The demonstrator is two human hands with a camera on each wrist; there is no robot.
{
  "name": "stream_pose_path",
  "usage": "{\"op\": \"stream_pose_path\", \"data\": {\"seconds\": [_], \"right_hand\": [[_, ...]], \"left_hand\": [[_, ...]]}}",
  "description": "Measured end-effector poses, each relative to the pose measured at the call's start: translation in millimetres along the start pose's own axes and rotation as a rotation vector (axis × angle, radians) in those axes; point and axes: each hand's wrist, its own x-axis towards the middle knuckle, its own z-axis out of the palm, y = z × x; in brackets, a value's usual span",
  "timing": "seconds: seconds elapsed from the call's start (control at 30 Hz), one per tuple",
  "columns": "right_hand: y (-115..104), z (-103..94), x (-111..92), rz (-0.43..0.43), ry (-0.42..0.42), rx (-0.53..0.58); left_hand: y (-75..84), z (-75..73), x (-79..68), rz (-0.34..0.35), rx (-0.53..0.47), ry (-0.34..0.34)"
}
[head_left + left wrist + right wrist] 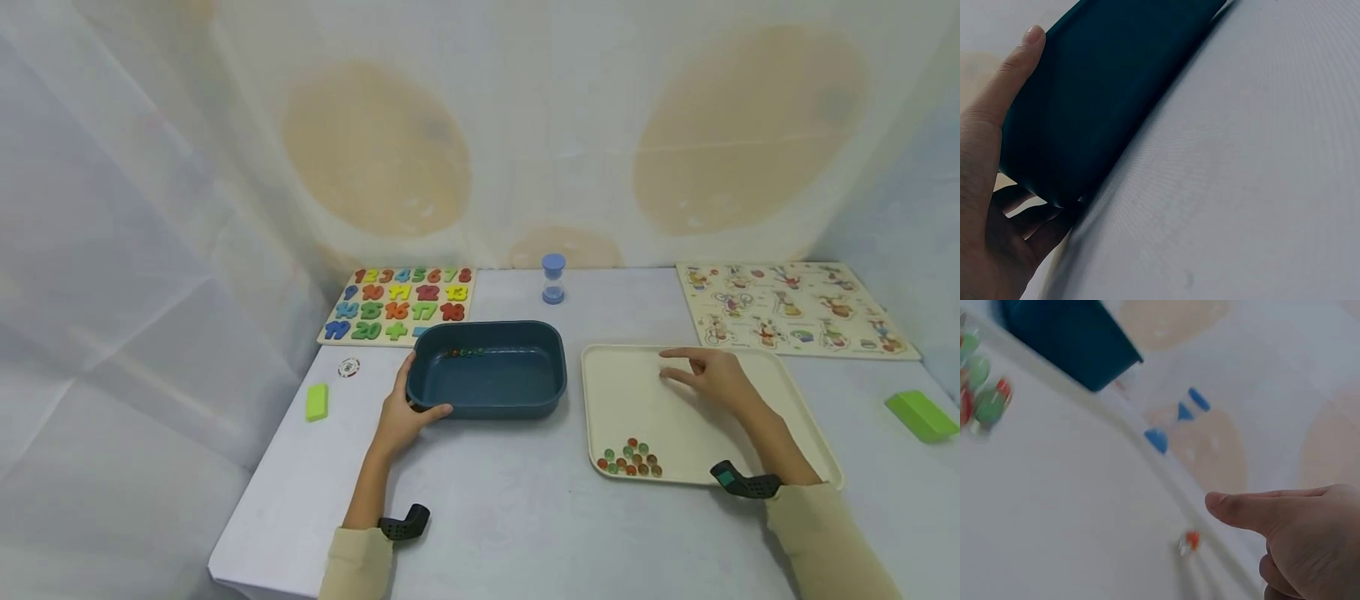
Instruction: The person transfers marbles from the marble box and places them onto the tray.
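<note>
My left hand grips the left end of a dark blue plastic basin, thumb along its front wall and fingers round the corner. Inside it, several glass marbles lie in a row by the back wall. Above a cream tray, my right hand holds nothing, index finger and thumb stretched out and apart. More red, green and brown marbles cluster in the tray's front left corner. The right wrist view shows a single blurred orange-and-clear marble near the thumb; I cannot make it out from the head.
A number puzzle board lies behind the basin at left, a picture puzzle board behind the tray. A blue sand timer stands between them. Green blocks sit near both table sides, and a round chip lies at left.
</note>
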Motion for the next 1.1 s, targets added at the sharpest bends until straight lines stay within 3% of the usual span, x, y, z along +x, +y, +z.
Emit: {"op": "stream_pose_path", "data": {"seconds": [0.17,0.33,0.47,0.6,0.7,0.87,1.1], "right_hand": [[-41,4.8,29,-0.067,0.018,0.12],[-100,35.0,73,-0.173,-0.009,0.21],[-146,67.0,107,-0.241,-0.104,0.231],[-176,97.7,131,-0.288,-0.228,0.238],[-184,116.7,143,-0.289,-0.308,0.229],[-179,139.5,151,-0.231,-0.412,0.181],[-171,154.4,153,-0.232,-0.474,0.094]], "left_hand": [[-1.8,-0.9,-2.1,-0.003,0.005,0.002],[-4.3,-0.9,-2.5,-0.003,0.003,0.006],[-4.2,-0.6,-2.7,-0.006,0.002,0.004],[-2.1,0.2,-2.4,-0.01,-0.001,0.0],[-1.3,1.4,-1.1,-0.003,0.003,-0.007],[-0.7,2.6,-0.3,0.016,0.009,-0.006],[-1.6,1.1,1.4,0.031,0.01,0.0]]}}
